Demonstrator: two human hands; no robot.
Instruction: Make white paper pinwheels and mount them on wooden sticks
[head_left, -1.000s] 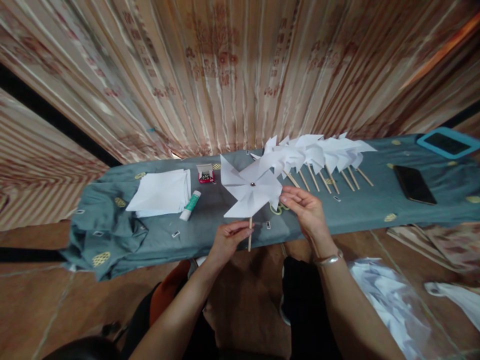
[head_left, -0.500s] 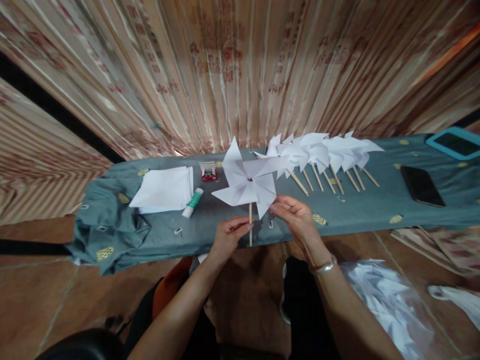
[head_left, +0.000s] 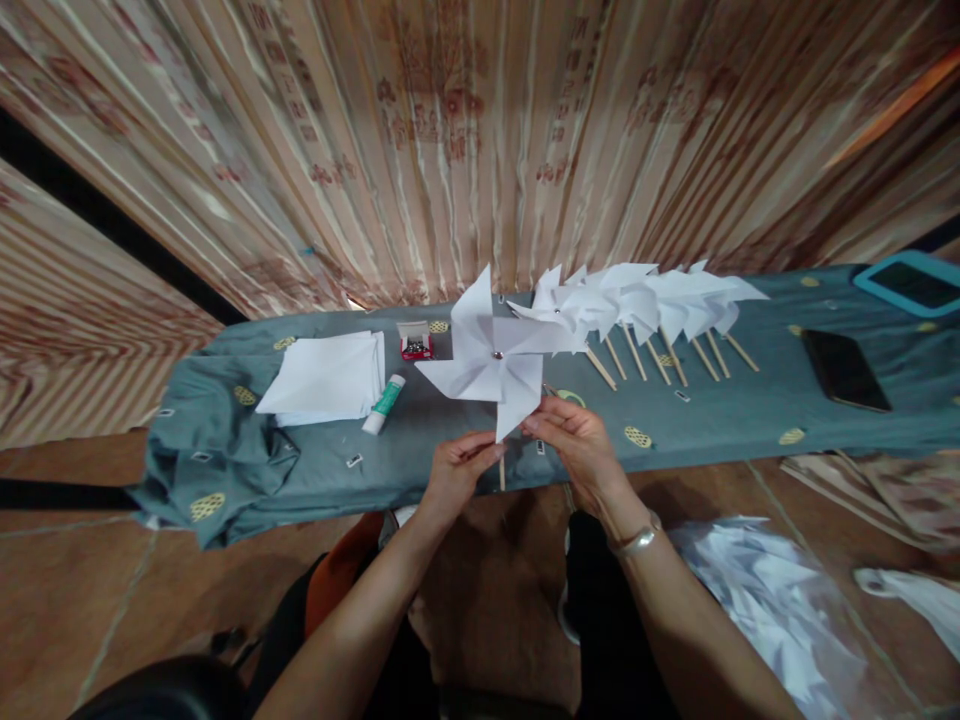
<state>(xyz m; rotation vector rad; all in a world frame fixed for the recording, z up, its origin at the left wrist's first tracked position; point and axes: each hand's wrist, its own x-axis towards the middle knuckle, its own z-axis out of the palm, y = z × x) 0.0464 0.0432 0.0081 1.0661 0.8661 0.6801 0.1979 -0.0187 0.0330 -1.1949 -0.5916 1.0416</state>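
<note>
A white paper pinwheel with a shiny pin at its centre is held upright over the table's front. My left hand pinches its thin wooden stick below the blades. On the other side, my right hand has thumb and fingertips closed at the edge of the lower right blade. Part of the stick is hidden behind the bottom blade. Behind my right fingers shows a yellow-green loop, which looks like a scissors handle.
Finished pinwheels lie overlapping in a row at the back right. On the left are a paper stack, a glue stick and a small red box of pins. A phone lies right; a plastic bag of white paper pieces sits below.
The pinwheel's blades have turned a little clockwise. My right hand has shifted slightly left along with the blade, uncovering the yellow-green loop. My left hand stays on the stick.
</note>
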